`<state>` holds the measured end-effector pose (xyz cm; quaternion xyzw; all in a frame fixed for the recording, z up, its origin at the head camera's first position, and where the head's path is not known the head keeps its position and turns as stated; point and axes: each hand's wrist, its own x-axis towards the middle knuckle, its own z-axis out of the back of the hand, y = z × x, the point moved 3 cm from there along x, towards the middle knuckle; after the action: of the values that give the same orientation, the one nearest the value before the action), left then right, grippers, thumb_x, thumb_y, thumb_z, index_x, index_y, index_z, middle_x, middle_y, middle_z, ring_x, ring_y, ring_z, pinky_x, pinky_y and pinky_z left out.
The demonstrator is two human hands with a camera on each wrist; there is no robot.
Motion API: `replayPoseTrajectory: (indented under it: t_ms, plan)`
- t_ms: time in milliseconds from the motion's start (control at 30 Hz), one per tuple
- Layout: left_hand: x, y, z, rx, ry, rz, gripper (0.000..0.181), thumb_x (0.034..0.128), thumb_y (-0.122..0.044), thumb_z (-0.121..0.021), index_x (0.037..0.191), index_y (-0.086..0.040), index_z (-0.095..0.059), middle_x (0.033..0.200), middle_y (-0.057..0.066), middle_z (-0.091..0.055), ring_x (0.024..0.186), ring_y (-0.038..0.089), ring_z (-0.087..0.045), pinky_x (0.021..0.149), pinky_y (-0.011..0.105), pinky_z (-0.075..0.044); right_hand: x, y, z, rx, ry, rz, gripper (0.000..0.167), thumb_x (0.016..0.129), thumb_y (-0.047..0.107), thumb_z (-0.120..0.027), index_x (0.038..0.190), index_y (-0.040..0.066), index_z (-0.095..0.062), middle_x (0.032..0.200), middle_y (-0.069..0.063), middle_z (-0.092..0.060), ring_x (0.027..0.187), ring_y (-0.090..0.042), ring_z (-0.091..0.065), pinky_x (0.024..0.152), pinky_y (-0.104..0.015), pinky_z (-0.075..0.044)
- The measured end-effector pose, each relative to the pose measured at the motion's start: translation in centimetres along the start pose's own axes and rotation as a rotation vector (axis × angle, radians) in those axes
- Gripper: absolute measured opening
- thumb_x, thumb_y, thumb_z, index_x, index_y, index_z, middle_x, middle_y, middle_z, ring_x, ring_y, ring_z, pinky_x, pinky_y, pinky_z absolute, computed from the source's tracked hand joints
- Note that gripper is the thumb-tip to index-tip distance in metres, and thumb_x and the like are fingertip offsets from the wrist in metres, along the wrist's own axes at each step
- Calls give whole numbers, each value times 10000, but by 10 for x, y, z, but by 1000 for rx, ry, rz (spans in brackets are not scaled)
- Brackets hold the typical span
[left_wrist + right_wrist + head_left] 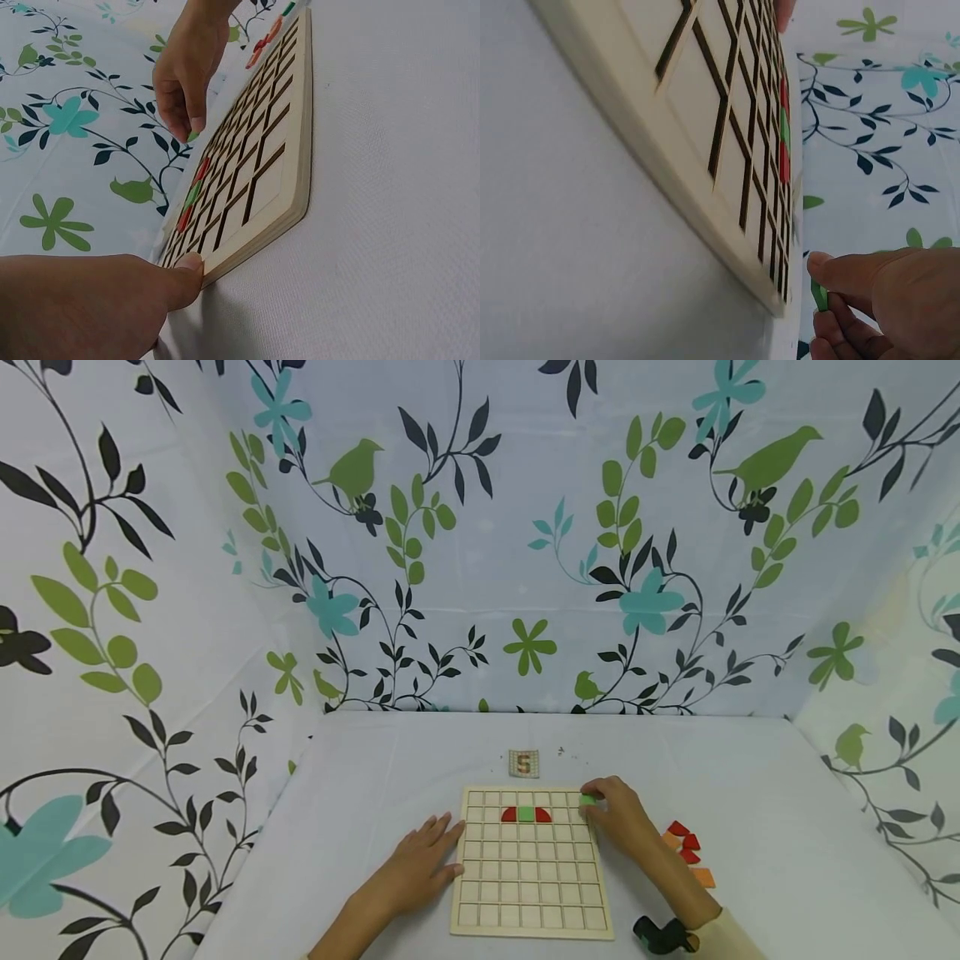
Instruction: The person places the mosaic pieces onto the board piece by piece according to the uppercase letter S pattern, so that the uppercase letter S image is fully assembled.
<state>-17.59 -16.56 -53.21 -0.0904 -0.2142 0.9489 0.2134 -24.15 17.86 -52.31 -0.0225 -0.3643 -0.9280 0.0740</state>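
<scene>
A pale wooden grid board (531, 893) lies on the white table. In its second row from the far edge sit a green square tile (526, 814) and, on either side of it, a red curved-edge tile (509, 814) and another red tile (543, 815). Above the board's far right corner, my right hand (621, 814) pinches a small green tile (820, 295) between thumb and fingers. My left hand (422, 867) rests along the board's left edge, fingers extended and thumb touching the rim, as the left wrist view also shows.
Loose red tiles (690, 842) and orange tiles (703, 877) lie right of the board, partly behind the right forearm. A small patterned card (523, 763) lies beyond the far edge. A black device (662, 935) is at the right wrist. Printed cloth (480, 568) hangs behind the table.
</scene>
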Motion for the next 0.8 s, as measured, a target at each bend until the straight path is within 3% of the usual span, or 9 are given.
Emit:
replayPoseTrajectory:
  t_ms: [400, 633, 800]
  plan:
    - [-2, -2, 3, -6, -10, -14, 679, 1080, -445, -580, 1636, -108, -388, 1696, 231, -317, 1568, 479, -279, 1220, 710, -262, 3, 43, -35, 75, 91, 132, 240, 960, 76, -777, 1190, 37, -723, 1153, -44, -655, 1114, -243, -620, 984, -477, -546]
    - [-3, -2, 3, -3, -6, -8, 679, 1074, -435, -597, 1633, -108, -395, 1691, 234, -326, 1565, 479, -287, 1219, 708, -268, 2, 62, -54, 42, 161, 226, 223, 961, 52, -771, 1176, 29, -714, 1101, -60, -642, 957, -174, -546, 803, -333, -526]
    - [-3, -3, 3, 0, -6, -7, 682, 1072, -437, -598, 1633, -106, -395, 1689, 234, -329, 1563, 480, -291, 1215, 710, -273, 0, 76, -65, 53, 220, 278, 170, 976, 82, -763, 1133, 63, -700, 1091, -49, -631, 978, -181, -555, 834, -353, -541]
